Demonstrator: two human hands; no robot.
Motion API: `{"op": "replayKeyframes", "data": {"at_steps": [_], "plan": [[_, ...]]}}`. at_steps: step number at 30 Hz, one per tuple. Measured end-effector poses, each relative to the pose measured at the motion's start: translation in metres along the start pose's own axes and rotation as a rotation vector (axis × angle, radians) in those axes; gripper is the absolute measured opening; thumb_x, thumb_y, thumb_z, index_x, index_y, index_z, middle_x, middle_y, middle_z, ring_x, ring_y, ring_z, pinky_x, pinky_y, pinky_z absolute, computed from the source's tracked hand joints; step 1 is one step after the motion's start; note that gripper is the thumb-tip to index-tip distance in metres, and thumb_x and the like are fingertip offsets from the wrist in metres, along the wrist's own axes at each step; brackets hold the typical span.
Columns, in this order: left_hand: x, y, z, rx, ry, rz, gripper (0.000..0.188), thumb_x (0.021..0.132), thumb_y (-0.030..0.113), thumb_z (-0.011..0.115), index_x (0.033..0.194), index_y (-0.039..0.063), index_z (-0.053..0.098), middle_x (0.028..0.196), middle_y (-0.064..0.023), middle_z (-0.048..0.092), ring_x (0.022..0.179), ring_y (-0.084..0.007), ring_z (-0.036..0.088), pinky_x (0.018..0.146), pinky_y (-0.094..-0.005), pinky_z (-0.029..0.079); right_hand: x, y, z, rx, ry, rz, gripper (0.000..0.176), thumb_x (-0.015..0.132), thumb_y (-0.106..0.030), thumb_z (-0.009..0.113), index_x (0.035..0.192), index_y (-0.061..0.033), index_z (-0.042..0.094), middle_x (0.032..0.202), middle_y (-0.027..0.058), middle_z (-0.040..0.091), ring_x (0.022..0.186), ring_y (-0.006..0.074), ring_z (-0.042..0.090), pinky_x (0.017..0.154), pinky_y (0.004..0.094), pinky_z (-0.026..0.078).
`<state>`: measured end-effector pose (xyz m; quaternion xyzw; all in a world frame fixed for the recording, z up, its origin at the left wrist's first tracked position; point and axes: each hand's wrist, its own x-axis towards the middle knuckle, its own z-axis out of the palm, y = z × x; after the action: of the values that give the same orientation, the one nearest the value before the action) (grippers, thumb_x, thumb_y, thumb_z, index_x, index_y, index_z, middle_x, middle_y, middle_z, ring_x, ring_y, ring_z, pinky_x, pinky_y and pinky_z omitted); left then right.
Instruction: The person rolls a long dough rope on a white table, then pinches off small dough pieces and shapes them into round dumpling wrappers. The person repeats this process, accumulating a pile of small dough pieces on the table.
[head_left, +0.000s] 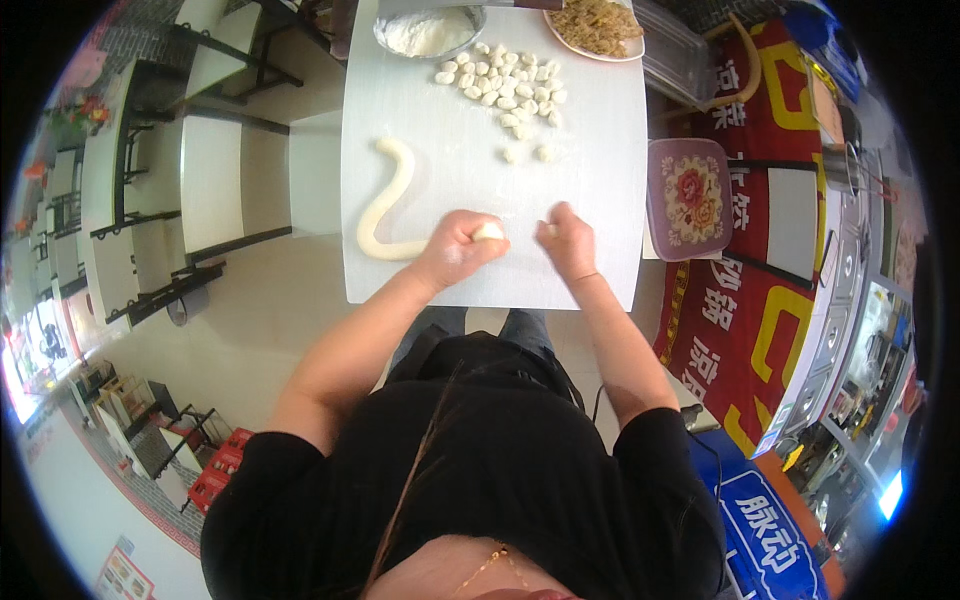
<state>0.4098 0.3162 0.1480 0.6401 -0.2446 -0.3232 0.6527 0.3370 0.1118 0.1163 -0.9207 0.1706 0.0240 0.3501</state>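
A long rope of dough (384, 206) curves over the left part of a white table (465, 289). My left hand (459, 247) is closed around the rope's right end, and the tip of dough shows at the thumb side. To its right, apart from it, my right hand (566, 238) has its fingers curled around a small pale piece of dough (553, 229). Beyond the hands lie many small floured dough pieces (506, 82), two of them (511, 154) nearer to me.
At the far edge stand a metal bowl of flour (427, 34) and a plate of brownish filling (600, 26), with part of a metal blade between them. A purple floral stool seat (690, 199) is close to the table's right side. Other tables (212, 184) stand to the left.
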Motion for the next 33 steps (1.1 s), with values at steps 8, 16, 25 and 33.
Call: {"op": "replayKeyframes", "data": {"at_steps": [8,16,25,33], "plan": [[0.009,-0.038,0.000,0.237,-0.166,-0.342,0.060,0.083,0.003,0.064,0.139,0.002,0.043,0.076,-0.0052,0.049,0.078,-0.0185,0.058,0.076,-0.0331,0.048,0.042,0.025,0.017,0.401,0.034,0.050,0.033,0.085,-0.009,0.073,0.116,-0.0025,0.064,0.102,0.0148,0.067,0.085,0.0253,0.068,0.078,0.0344,0.055],[0.021,-0.065,0.019,0.567,-0.084,-0.192,0.088,0.081,0.007,0.071,0.153,-0.002,0.023,0.095,-0.0158,0.068,0.090,-0.0304,0.068,0.082,-0.0402,0.053,0.002,0.004,0.015,0.431,-0.359,0.181,0.037,0.087,-0.012,0.074,0.120,-0.0055,0.061,0.095,0.0102,0.068,0.076,0.0178,0.065,0.072,0.0309,0.053],[0.024,-0.066,0.007,0.249,-0.267,-0.377,0.023,0.082,0.019,0.073,0.098,0.003,0.069,0.078,-0.0093,0.069,0.071,-0.0201,0.063,0.071,-0.0342,0.052,-0.007,-0.018,0.012,0.283,-0.252,-0.001,0.036,0.081,-0.028,0.082,0.091,-0.0071,0.054,0.074,0.0075,0.061,0.066,0.0207,0.060,0.062,0.0326,0.050],[0.018,-0.045,0.018,0.418,-0.119,-0.215,0.024,0.082,0.025,0.072,0.086,0.001,0.069,0.076,-0.0155,0.069,0.067,-0.0267,0.064,0.066,-0.0358,0.051,-0.012,-0.027,0.011,0.386,-0.147,-0.082,0.036,0.082,-0.030,0.080,0.087,-0.0067,0.053,0.071,0.0097,0.059,0.062,0.0229,0.057,0.059,0.0335,0.048]]}}
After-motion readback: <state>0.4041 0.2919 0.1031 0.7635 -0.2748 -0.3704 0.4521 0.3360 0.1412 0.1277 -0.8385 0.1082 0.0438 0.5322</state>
